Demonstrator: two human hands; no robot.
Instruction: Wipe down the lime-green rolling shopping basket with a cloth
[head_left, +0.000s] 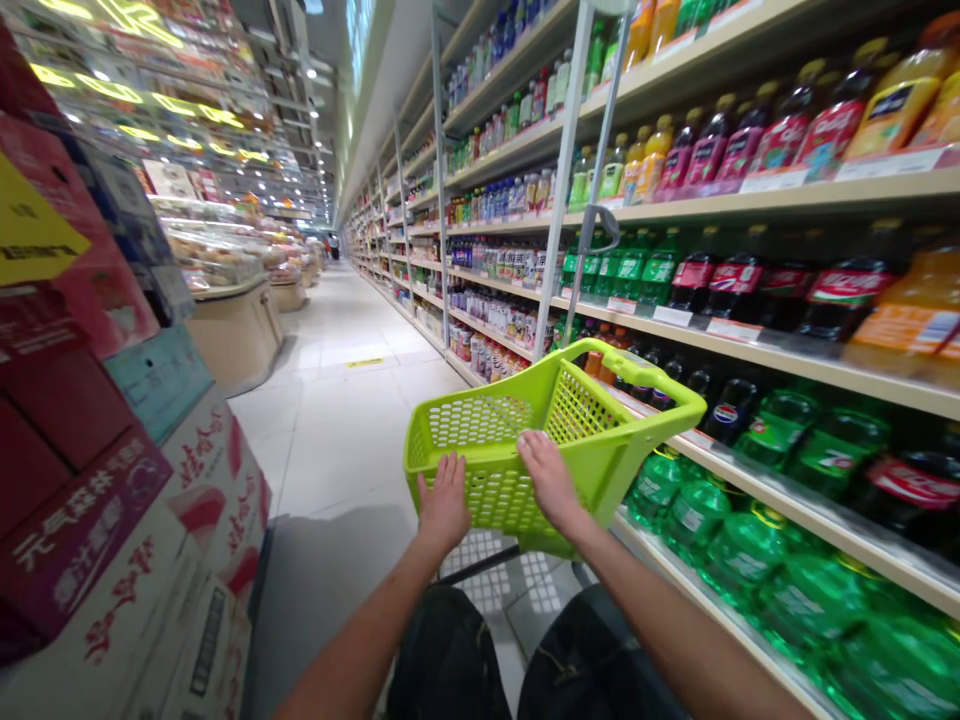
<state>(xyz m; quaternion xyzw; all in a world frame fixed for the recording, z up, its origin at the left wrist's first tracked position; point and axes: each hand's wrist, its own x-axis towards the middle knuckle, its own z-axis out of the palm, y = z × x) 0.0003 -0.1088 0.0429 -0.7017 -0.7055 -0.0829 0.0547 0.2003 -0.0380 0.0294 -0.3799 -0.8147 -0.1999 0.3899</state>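
Note:
A lime-green shopping cart (495, 505) with a perforated basket stands directly in front of me, turned sideways. Its upper basket is bare inside where I can see it. My left hand (444, 500) lies against the near side wall, fingers stretched upward to just below the rim. My right hand (547, 475) is farther along the same side, with its fingers bent over the rim. The cart's green push handle (652, 375) rises at the right, touched by neither hand. Beneath the basket, the dark lower frame (480, 566) shows partly, above my knees.
Tall shelves (750, 350) of bottled drinks run along the right, close to the cart. Big green soda bottles (795, 590) fill the lowest level. Stacked drink cartons (202, 480) border the left. A tiled aisle (330, 400) stretches ahead past display counters (232, 330).

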